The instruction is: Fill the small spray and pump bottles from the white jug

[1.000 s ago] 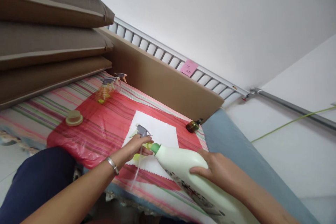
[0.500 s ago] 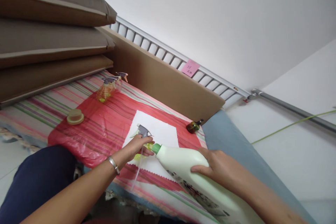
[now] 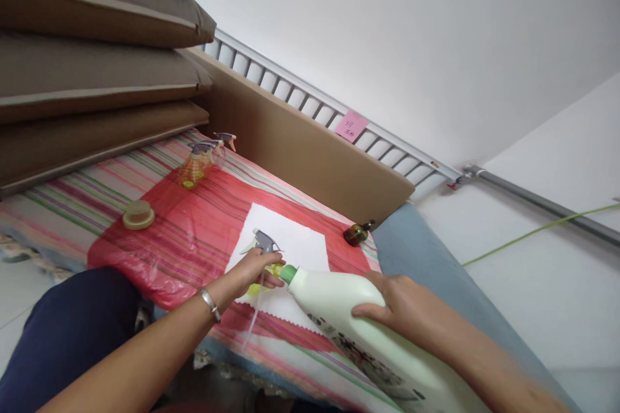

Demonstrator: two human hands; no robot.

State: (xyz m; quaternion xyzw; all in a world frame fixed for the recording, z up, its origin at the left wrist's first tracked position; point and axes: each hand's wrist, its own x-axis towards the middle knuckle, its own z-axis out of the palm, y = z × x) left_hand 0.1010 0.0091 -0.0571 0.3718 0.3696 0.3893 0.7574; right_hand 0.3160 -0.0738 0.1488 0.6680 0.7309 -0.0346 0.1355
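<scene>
My right hand (image 3: 394, 313) grips a large white jug (image 3: 349, 322) with a green neck, tilted so that its mouth meets a small bottle holding yellow-green liquid (image 3: 264, 279). My left hand (image 3: 252, 271) holds that small bottle on a white cloth (image 3: 295, 245). A grey trigger sprayer head (image 3: 264, 242) sticks up above my left fingers, its thin tube hanging down past my wrist. A metal bracelet is on my left wrist.
A red plastic sheet (image 3: 194, 232) covers a striped cloth. On it stand two spray bottles (image 3: 201, 161), a tan lid (image 3: 138, 214) and a dark small bottle (image 3: 357, 232). Brown cushions (image 3: 92, 77) are stacked at the left, with a brown board (image 3: 300, 148) and a railing behind.
</scene>
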